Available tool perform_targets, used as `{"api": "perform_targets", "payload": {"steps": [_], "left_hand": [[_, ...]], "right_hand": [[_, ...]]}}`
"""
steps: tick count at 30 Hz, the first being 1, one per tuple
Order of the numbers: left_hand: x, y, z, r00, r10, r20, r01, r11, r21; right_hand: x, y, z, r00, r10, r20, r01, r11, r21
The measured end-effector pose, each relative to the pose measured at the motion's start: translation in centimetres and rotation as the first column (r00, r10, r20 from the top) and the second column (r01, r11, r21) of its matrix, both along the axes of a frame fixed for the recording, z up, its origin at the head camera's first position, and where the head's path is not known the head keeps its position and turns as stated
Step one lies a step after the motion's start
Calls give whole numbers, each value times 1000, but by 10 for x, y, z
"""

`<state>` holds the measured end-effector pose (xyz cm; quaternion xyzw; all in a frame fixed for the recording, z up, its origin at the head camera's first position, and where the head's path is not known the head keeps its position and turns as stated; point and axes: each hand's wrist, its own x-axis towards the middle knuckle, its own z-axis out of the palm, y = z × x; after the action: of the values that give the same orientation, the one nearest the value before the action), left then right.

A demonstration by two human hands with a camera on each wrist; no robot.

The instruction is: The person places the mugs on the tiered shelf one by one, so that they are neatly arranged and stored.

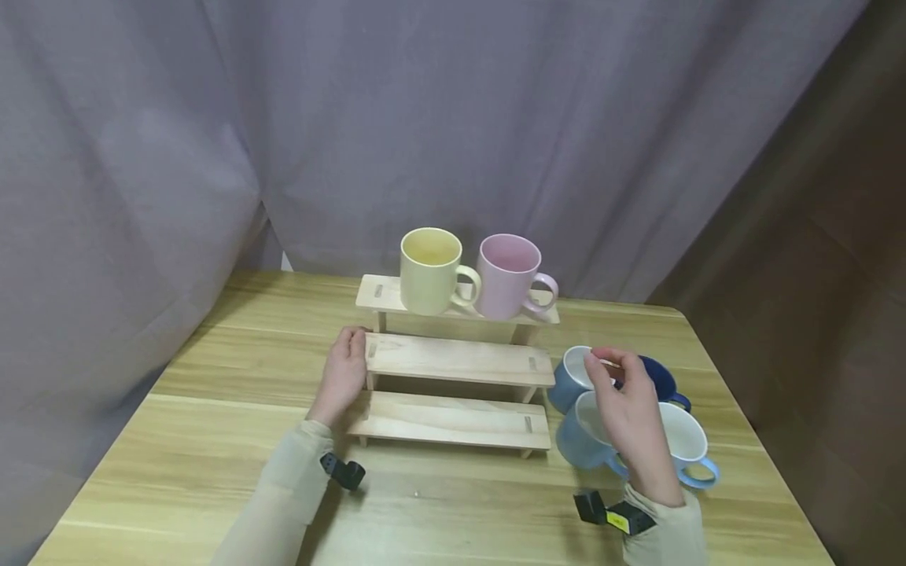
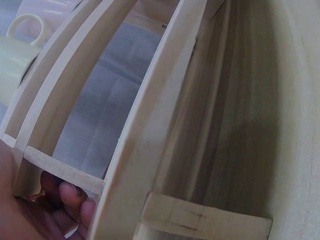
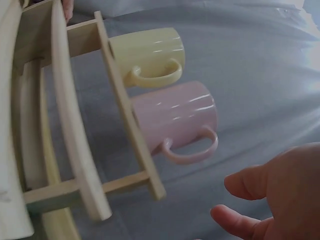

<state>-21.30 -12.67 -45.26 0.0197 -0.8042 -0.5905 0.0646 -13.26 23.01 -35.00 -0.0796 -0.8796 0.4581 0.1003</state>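
Evidently, the left hand [image 1: 345, 371] gripped the stepped rack [image 1: 460, 359], while the right hand [image 1: 632, 413] hovered, relaxed and empty, over blue mugs [image 1: 576, 446] crowded beside it on the table [image 1: 425, 511], where a low sweep risked knocking neighbours together.

On my feed I see a curtained-off recording corner, building unclear: a grey curtain [image 1: 396, 118] hangs beyond the left hand [image 1: 344, 377] and right hand [image 1: 631, 413], a brown drape [image 1: 814, 236] falls to their right, a wood-grain table [image 1: 233, 440] lies beneath, and black cameras [image 1: 343, 472] sit at the wrists.
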Motion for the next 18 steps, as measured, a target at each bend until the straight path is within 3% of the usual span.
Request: {"api": "perform_targets", "payload": {"steps": [8,18], "left_hand": [[1,1,0,1000,-4,3,4,1000,-10],[0,0,0,1000,3,0,-3,1000,-8]], "right_hand": [[20,11,-21,997,-63,-35,64,998,29],[35,25,-36,986,-169,0,169,986,15]]}}
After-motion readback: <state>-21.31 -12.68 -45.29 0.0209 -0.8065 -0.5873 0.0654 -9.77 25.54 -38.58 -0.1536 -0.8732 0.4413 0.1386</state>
